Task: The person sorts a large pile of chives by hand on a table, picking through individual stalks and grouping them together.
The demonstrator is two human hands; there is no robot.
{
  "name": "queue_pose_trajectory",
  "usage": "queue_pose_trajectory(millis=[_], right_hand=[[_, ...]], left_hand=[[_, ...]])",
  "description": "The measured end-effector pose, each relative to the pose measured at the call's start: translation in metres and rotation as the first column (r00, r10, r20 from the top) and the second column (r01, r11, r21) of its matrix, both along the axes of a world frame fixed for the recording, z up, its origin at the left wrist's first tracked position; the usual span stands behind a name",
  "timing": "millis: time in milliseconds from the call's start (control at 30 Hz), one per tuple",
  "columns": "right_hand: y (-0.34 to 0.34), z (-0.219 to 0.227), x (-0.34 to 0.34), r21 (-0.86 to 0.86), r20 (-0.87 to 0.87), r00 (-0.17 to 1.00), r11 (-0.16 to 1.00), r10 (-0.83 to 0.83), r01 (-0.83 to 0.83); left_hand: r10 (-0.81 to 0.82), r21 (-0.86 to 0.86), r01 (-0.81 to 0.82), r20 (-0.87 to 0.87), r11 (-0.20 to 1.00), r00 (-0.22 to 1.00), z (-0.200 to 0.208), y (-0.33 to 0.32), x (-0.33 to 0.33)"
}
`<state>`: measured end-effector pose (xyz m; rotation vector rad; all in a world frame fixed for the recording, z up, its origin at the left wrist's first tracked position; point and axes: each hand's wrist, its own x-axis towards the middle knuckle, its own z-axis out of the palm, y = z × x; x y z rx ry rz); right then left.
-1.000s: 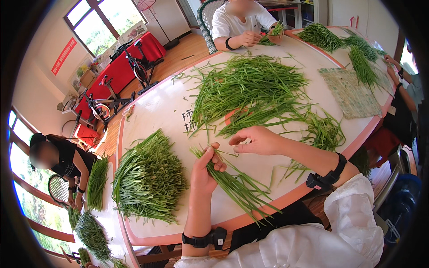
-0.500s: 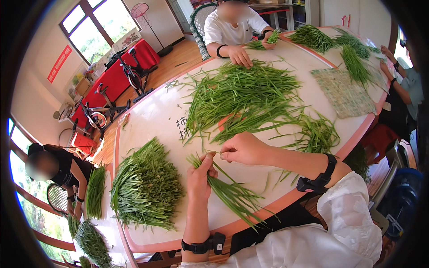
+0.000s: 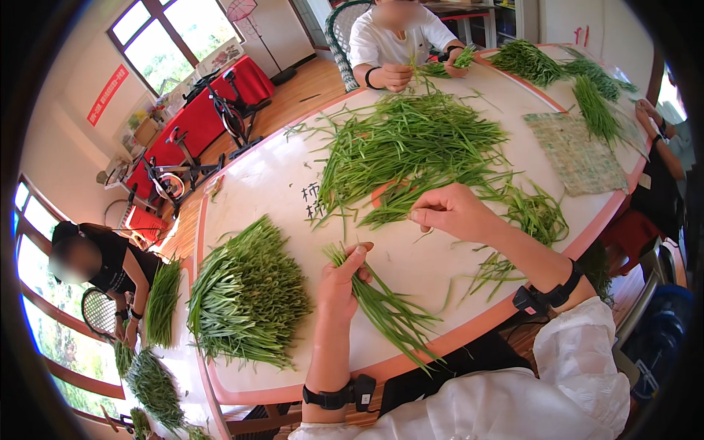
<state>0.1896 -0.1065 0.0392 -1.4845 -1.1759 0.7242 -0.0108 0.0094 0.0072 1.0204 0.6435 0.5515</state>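
A small bunch of long green stems [image 3: 392, 308], like garlic chives, is gripped in my left hand [image 3: 341, 282], its cut-looking ends above the fist and the long leaves trailing toward the table's near edge. Raised over the table to its right, my right hand [image 3: 455, 213] has thumb and fingertips pinched; whether a thin scrap is between them is too small to tell. Just beyond it spreads a large loose heap of the same greens [image 3: 411, 147]. Left of my left hand lies a thick, neatly aligned stack of greens [image 3: 249, 293].
The white table [image 3: 249, 191] has a pink border. A smaller loose clump [image 3: 532, 213] lies right of my right hand. Across the table a person in white [image 3: 396, 44] handles greens; another in black [image 3: 121, 271] works at left. A woven mat [image 3: 576, 154] lies at right.
My right hand has moved away from the bunch, up and to the right. My left hand keeps its hold. The person across has lifted a hand from the heap.
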Motion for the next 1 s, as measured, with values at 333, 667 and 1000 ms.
queue_pose_trajectory(millis=[333,667,1000], right_hand=[[-0.099,0.013,0.051,-0.372,0.802,0.572,0.892,0.170,0.257],[0.064,-0.036,0.014,0.015,0.799,0.602,1.000,-0.003,-0.016],[0.077,-0.027,0.031,-0.268,0.499,0.855,0.963,0.145,-0.007]], left_hand=[[0.043,-0.266,-0.021,0.078,0.964,0.996,0.002,-0.005,0.006],[-0.021,-0.314,0.083,0.197,0.946,0.980,-0.015,0.010,-0.002],[-0.016,-0.327,0.096,0.236,0.940,0.971,-0.016,0.008,-0.001]])
